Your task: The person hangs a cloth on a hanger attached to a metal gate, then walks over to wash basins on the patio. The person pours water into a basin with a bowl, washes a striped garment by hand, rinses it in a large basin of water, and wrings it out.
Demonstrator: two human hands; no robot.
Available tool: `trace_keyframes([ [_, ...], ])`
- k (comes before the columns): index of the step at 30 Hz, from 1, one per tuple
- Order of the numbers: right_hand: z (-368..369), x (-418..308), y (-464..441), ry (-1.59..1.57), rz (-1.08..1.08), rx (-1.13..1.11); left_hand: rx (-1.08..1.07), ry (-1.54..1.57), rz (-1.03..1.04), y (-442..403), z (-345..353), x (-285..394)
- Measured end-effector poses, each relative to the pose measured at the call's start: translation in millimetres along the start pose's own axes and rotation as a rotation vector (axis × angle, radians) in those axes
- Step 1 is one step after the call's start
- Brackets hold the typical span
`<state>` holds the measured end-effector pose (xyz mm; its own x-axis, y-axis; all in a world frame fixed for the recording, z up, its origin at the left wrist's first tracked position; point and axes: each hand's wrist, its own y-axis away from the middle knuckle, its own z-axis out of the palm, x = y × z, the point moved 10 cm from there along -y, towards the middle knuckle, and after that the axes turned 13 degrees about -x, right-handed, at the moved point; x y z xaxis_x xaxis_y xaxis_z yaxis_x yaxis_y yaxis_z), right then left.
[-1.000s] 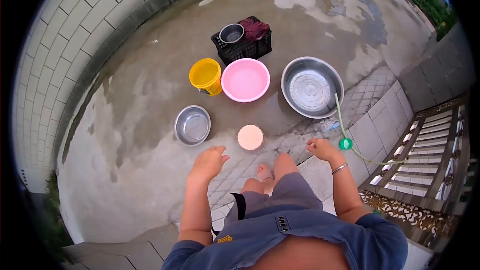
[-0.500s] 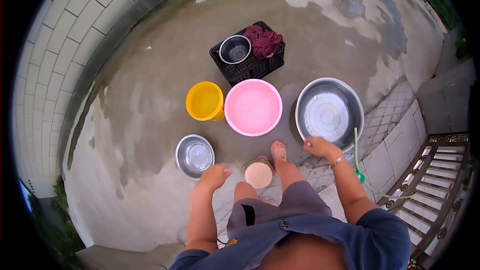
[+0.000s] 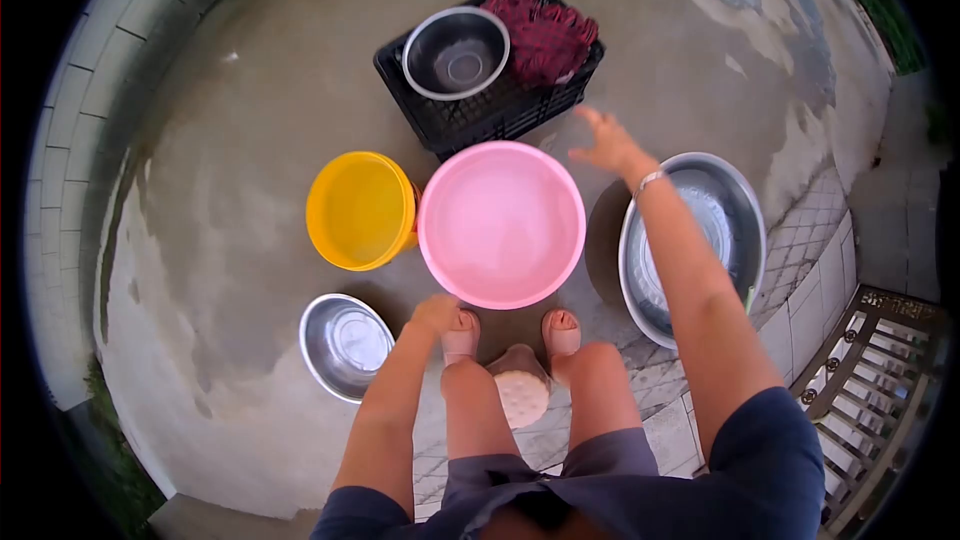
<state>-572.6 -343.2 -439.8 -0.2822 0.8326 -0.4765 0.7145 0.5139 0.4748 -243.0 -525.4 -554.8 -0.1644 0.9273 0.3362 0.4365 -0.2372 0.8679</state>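
My right hand (image 3: 608,145) reaches forward with its fingers spread and nothing in it. It is between the pink basin (image 3: 500,293) and the black crate (image 3: 440,130), off the crate's right front corner. On the crate lie a crumpled dark red plaid cloth (image 3: 548,38) and a metal bowl (image 3: 457,52). Low by the pink basin's near left rim hovers my left hand (image 3: 437,314); its fingers are too unclear to read. Left of the basin stands a yellow bucket (image 3: 362,212). Nearer me, a small metal basin (image 3: 347,347) rests on the ground.
At the right is a large metal basin (image 3: 690,240), partly behind my right forearm, with a bit of green hose (image 3: 750,298) at its rim. A small stool (image 3: 522,395) stands between my legs. A metal gate (image 3: 865,370) is at far right, a block wall (image 3: 90,50) at left.
My right hand has moved from the large metal basin's near rim forward toward the crate. My left hand has shifted toward the pink basin. The view has moved closer and both sandalled feet now show.
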Motion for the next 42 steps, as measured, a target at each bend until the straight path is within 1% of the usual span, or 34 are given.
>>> trace_keyframes([
  [2, -9, 8, -38, 0.117, 0.041, 0.113, 0.135, -0.041, 0.005, -38, 16, -36],
  [3, -14, 12, -54, 0.134, 0.035, 0.173, 0.12, -0.029, 0.003, -53, 30, -47],
  [5, -23, 16, -86, 0.171, -0.019, 0.308, 0.498, -0.139, 0.219, -60, 17, -45],
  [6, -24, 18, -99, 0.181, -0.074, 0.376, 0.497, -0.128, 0.207, -73, 24, -52],
  [8, -38, 3, -96, 0.171, -0.087, 0.585, 0.812, -0.302, 0.34, -70, 14, -37],
  [9, -47, -5, -94, 0.137, -0.122, 0.7, 0.827, -0.296, 0.322, -76, 11, -40],
  [11, -38, 13, -127, -0.065, 0.058, 0.527, 0.468, -0.268, 0.299, -114, 30, -45],
  [12, -10, 1, -127, -0.327, 0.127, 0.265, 0.502, -0.342, 0.243, -124, 34, -46],
  [13, 14, -5, -133, -0.364, 0.195, 0.076, 0.517, -0.339, 0.221, -127, 31, -47],
  [15, 45, -23, -139, -0.498, 0.174, -0.02, 0.358, -0.35, 0.239, -132, 36, -41],
  [17, 66, -31, -160, -0.673, 0.065, -0.074, 0.388, -0.402, 0.271, -135, 35, -40],
  [19, 76, -47, -174, -0.985, -0.017, -0.107, 0.209, -0.429, 0.235, -143, 44, -41],
  [21, 82, -60, -189, -1.185, -0.031, -0.1, 0.196, -0.468, 0.236, -139, 42, -36],
  [22, 90, -68, -201, -1.327, -0.033, -0.177, 0.185, -0.499, 0.232, -138, 43, -35],
  [23, 93, -62, -208, -1.406, 0.008, -0.091, 0.186, -0.503, 0.233, -138, 43, -34],
  [25, 93, -71, -227, -1.578, -0.127, -0.1, 0.171, -0.453, 0.232, -140, 41, -36],
  [26, 85, -70, -231, -1.589, -0.207, -0.003, 0.182, -0.469, 0.224, -139, 38, -35],
  [28, 79, -72, -210, -1.504, -0.22, 0.087, 0.099, -0.395, 0.198, -141, 41, -39],
  [29, 78, -65, -198, -1.458, -0.214, 0.143, 0.102, -0.395, 0.202, -140, 42, -39],
  [32, 66, -59, -134, -1.086, -0.274, 0.19, 0.127, -0.401, 0.212, -142, 41, -38],
  [33, 62, -55, -110, -0.979, -0.25, 0.277, 0.149, -0.429, 0.213, -141, 40, -38],
  [35, 57, -26, -87, -0.631, -0.245, 0.386, 0.162, -0.46, 0.227, -143, 44, -38],
  [37, 64, -35, -34, -0.276, -0.192, 0.562, 0.226, -0.394, 0.204, -148, 41, -43],
  [38, 73, -36, -18, -0.216, -0.16, 0.606, 0.231, -0.398, 0.215, -150, 43, -42],
  [39, 83, -37, -5, -0.156, -0.128, 0.648, 0.311, -0.35, 0.221, -147, 38, -43],
  [40, 95, -40, 5, -0.131, -0.099, 0.664, 0.39, -0.301, 0.225, -145, 33, -46],
  [41, 106, -41, 12, -0.088, -0.03, 0.641, 0.396, -0.302, 0.233, -150, 34, -47],
  [42, 113, -40, 18, -0.057, -0.003, 0.655, 0.464, -0.235, 0.274, -150, 30, -49],
])
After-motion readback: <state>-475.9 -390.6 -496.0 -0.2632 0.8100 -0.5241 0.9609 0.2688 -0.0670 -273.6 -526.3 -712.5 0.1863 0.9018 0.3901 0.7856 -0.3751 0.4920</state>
